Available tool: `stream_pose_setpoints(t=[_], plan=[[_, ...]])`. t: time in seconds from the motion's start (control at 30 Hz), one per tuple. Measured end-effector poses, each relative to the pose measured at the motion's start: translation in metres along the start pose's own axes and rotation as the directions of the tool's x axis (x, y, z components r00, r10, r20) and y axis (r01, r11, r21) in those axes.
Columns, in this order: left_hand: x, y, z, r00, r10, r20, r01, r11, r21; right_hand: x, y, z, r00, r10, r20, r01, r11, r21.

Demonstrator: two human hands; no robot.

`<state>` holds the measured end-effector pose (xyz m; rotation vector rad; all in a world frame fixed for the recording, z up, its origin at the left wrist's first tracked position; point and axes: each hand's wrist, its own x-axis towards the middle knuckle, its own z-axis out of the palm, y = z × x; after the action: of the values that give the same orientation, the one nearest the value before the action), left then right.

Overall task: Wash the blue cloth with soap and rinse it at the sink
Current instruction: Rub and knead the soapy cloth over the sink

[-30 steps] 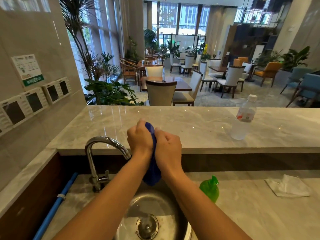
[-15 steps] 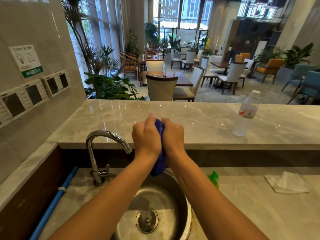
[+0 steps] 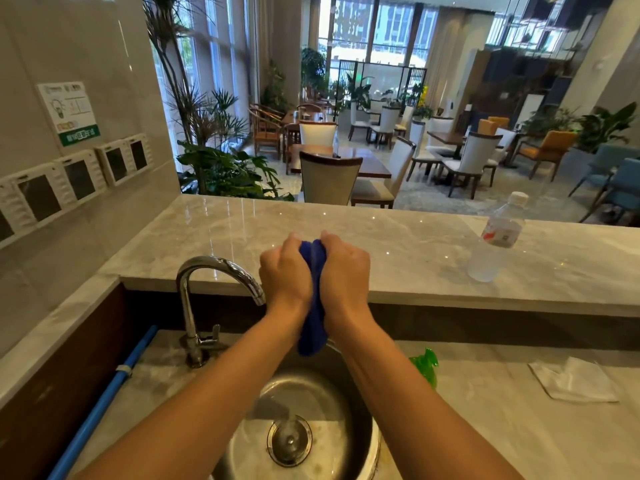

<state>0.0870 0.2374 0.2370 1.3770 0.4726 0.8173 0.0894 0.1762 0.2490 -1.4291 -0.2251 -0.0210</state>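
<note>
Both hands, left (image 3: pixel 285 271) and right (image 3: pixel 346 271), clenched tight round the blue cloth (image 3: pixel 313 306), bunched upright, long axis twelve to six, tail dangling over the sink (image 3: pixel 372 438). Bottle (image 3: pixel 495 239) label at two o'clock unreadable.

most of the blue cloth (image 3: pixel 313 327) is hidden between the left hand (image 3: pixel 285 271) and right hand (image 3: pixel 346 271). the right forearm covers most of the green bottle (image 3: pixel 425 367). the sink (image 3: pixel 356 396) runs off the bottom edge. the wall sign (image 3: pixel 67 112) is too small to read.
</note>
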Motion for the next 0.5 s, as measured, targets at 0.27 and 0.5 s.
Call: stream_pose_setpoints(t=[0.27,0.5], plan=[[-0.001,0.010,-0.003,0.999,0.049,0.014,-0.049,0.998,-0.051,-0.011,0.018,-0.001,0.995,-0.102,0.019,0.103,0.990,-0.097],[-0.039,0.015,-0.005,0.975,0.116,0.187,-0.112,0.993,-0.029,0.017,0.026,-0.014,0.998,-0.052,-0.031,0.046,0.983,-0.176]])
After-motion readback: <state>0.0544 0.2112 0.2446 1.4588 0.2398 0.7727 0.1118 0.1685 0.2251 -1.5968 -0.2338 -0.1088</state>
